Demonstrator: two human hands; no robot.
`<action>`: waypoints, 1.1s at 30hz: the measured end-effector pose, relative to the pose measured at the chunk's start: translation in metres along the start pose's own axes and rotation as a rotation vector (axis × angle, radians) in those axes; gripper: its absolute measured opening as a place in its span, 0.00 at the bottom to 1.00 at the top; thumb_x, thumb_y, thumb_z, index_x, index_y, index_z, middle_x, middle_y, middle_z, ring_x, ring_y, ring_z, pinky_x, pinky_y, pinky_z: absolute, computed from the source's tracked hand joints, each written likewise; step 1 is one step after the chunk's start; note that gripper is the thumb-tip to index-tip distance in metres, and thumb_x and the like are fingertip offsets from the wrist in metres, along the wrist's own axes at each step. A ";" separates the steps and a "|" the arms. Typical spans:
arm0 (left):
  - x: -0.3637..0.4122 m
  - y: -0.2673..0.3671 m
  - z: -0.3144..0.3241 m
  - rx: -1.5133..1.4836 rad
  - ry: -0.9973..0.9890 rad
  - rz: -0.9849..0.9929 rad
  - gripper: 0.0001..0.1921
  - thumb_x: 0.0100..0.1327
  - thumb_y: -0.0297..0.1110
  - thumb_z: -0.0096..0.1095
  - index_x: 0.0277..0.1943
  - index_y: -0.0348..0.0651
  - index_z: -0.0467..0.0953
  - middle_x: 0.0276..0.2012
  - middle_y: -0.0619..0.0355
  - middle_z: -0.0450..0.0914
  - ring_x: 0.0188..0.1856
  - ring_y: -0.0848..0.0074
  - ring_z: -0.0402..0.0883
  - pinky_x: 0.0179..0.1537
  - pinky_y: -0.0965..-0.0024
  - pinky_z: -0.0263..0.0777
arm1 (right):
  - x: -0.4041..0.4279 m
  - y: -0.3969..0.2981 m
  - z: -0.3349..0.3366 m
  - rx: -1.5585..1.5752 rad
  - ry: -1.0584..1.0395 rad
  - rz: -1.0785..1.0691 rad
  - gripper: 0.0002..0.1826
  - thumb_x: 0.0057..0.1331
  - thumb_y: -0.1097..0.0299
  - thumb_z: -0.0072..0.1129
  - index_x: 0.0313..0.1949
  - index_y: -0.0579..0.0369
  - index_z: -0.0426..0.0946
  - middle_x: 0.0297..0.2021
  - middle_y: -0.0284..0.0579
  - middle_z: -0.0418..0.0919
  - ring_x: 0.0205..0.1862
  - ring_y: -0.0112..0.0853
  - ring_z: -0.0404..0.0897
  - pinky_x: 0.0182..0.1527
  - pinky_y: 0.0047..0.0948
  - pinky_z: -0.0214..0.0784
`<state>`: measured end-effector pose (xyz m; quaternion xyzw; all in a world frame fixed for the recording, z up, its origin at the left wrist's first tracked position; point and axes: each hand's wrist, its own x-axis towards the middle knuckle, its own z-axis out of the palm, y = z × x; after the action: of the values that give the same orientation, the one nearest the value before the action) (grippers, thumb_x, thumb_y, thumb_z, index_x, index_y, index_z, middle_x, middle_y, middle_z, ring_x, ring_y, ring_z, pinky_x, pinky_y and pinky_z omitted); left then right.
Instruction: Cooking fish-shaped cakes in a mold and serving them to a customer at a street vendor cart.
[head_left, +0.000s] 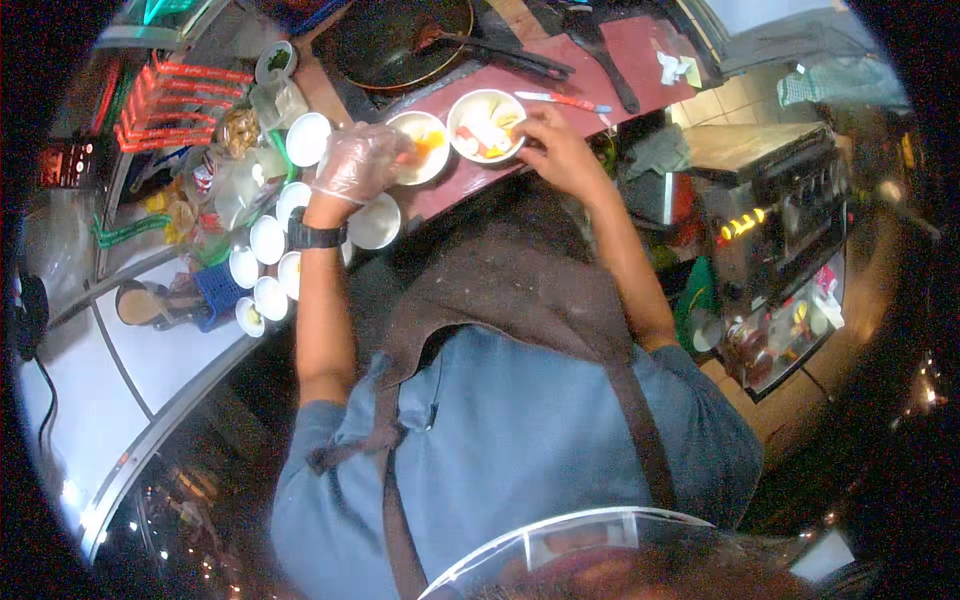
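My left hand (360, 166), in a clear plastic glove, reaches over a white bowl (421, 176) that holds something orange and yellow; its fingertips are at the left side of that bowl, and whether they grip anything is hard to see. My bare right hand (553, 154) has thumb and fingers at the right rim of a second white bowl (486, 95) with pale, yellow and reddish food in it. The two bowls stand side by side on a dark red surface (457, 184). More white bowls (308, 140) surround my left hand and wrist.
A dark wok (390, 45) lies beyond the bowls, with a black-handled utensil (517, 56) across its rim. A red and white tube-like item (562, 100) is behind the right bowl. Red-edged boxes (169, 105) are stacked at the left, near a blue plastic basket (223, 294).
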<state>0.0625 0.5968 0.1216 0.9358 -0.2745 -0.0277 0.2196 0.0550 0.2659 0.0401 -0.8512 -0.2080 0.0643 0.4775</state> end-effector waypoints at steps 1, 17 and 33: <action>-0.001 0.003 0.004 0.046 0.003 -0.027 0.11 0.53 0.34 0.72 0.41 0.51 0.86 0.40 0.57 0.86 0.40 0.60 0.82 0.43 0.57 0.75 | 0.000 -0.004 -0.001 -0.001 -0.012 -0.005 0.16 0.58 0.74 0.70 0.46 0.52 0.79 0.56 0.52 0.72 0.56 0.48 0.76 0.59 0.41 0.73; 0.075 0.041 0.096 0.377 0.023 0.165 0.18 0.62 0.41 0.62 0.52 0.43 0.80 0.50 0.50 0.83 0.53 0.59 0.80 0.57 0.44 0.69 | 0.001 -0.011 -0.010 0.065 -0.041 0.075 0.15 0.62 0.75 0.67 0.48 0.54 0.79 0.54 0.48 0.71 0.48 0.36 0.80 0.51 0.32 0.77; 0.090 0.039 0.091 0.292 0.031 0.270 0.16 0.57 0.39 0.68 0.49 0.52 0.84 0.46 0.56 0.84 0.46 0.59 0.84 0.45 0.54 0.73 | 0.002 0.000 -0.013 -0.027 -0.086 -0.003 0.13 0.65 0.71 0.65 0.49 0.55 0.79 0.56 0.49 0.70 0.52 0.39 0.79 0.56 0.34 0.75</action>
<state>0.1042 0.4842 0.0624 0.9126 -0.3953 0.0564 0.0875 0.0611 0.2567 0.0469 -0.8537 -0.2302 0.0972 0.4569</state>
